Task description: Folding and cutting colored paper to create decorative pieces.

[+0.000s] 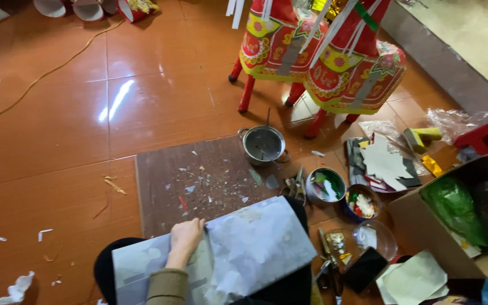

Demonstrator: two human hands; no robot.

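Left hand (185,237), fingers curled, grips the upper edge of a wide pale grey-white paper-covered sheet (255,248) lying across the person's lap; right hand not visible. Beyond it, a brown scrap-strewn board (199,181) on the orange tiled floor (57,130), then a small steel pot (263,144), bowls of coloured paper scraps (326,185), and two red-and-yellow paper horse figures (323,56).

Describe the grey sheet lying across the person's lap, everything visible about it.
The grey sheet looks like thin, stiff card or board, pale grey with whitish smears and patches stuck on it, possibly paper or paste. It lies nearly flat across the person's dark-clothed lap, tilted slightly, its far edge overlapping the brown board on the floor. One hand, which side is unclear, rests on its upper edge left of centre, fingers curled over the rim. Its lower end is cut off by the frame.
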